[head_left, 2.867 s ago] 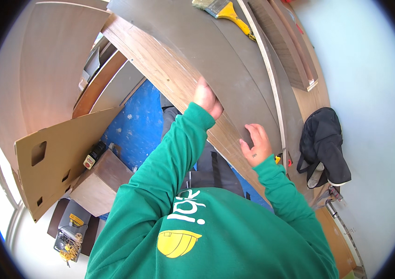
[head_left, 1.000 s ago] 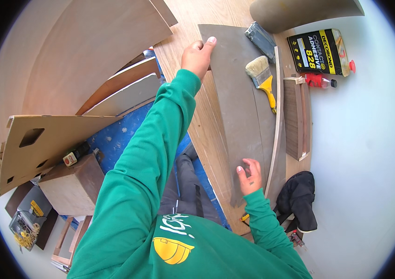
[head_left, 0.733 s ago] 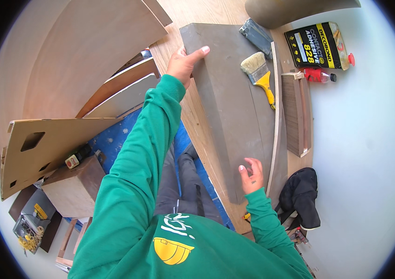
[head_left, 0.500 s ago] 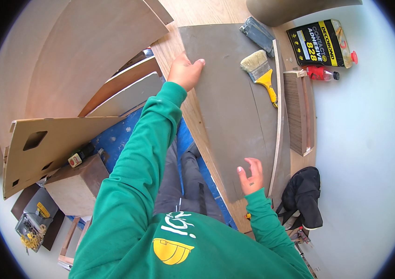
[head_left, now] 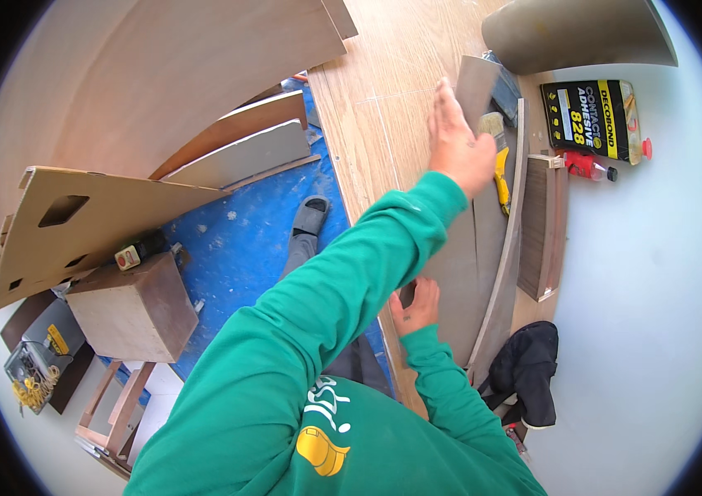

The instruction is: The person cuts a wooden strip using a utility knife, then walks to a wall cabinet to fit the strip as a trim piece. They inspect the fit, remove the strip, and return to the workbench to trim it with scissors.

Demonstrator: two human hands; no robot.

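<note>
Reaching far out, the left hand (head_left: 460, 149) is at the left edge of the grey sheet (head_left: 487, 240), its fingers straight and close together. The right hand (head_left: 419, 307) is at the same edge, nearer the person. Its fingers are bent, but I can't tell if they pinch the sheet. The sheet is on the wooden table (head_left: 376, 58). A brush (head_left: 501, 178) with a yellow handle lies on the sheet. A thin bent strip (head_left: 520, 165) runs along the sheet's right side.
</note>
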